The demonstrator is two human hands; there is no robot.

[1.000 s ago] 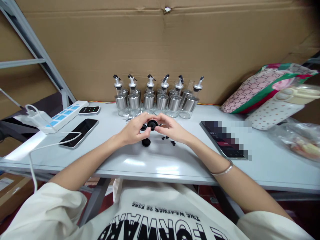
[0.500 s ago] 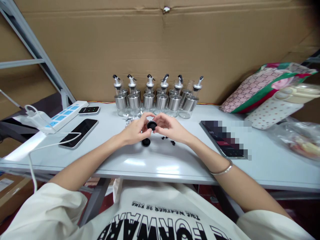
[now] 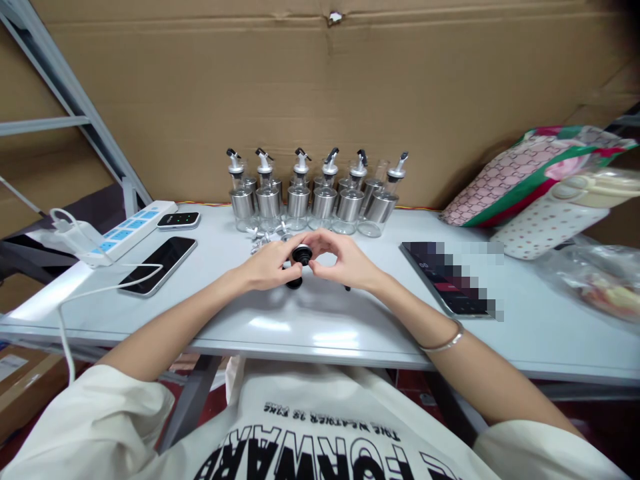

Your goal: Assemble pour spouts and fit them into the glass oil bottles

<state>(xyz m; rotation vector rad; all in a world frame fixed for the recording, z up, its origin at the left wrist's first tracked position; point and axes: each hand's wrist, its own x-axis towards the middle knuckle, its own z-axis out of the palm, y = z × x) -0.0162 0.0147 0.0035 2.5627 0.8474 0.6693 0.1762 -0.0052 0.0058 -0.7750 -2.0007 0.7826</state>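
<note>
Above the middle of the table, my left hand (image 3: 274,264) and my right hand (image 3: 345,259) meet around a black ribbed bottle stopper (image 3: 302,254) with a pale rim. Fingers of both hands are closed on it, the thumbs at its lower side. Another round black piece (image 3: 294,283) lies on the table just below my left fingers, partly hidden. Silvery spout parts (image 3: 267,235) are heaped beyond my left hand. A small black bit (image 3: 347,288) shows under my right hand.
Several glass and steel oil bottles (image 3: 324,200) stand in rows at the back, the front ones with pour spouts. At left are a power strip (image 3: 133,230), a phone (image 3: 159,267) and a small device (image 3: 179,221). At right lie another phone (image 3: 440,280), a bottle (image 3: 550,220) and bags.
The stopper has been tipped so its ribbed stem shows more, and my right hand has shifted slightly. The small black bits are now mostly covered by it.
</note>
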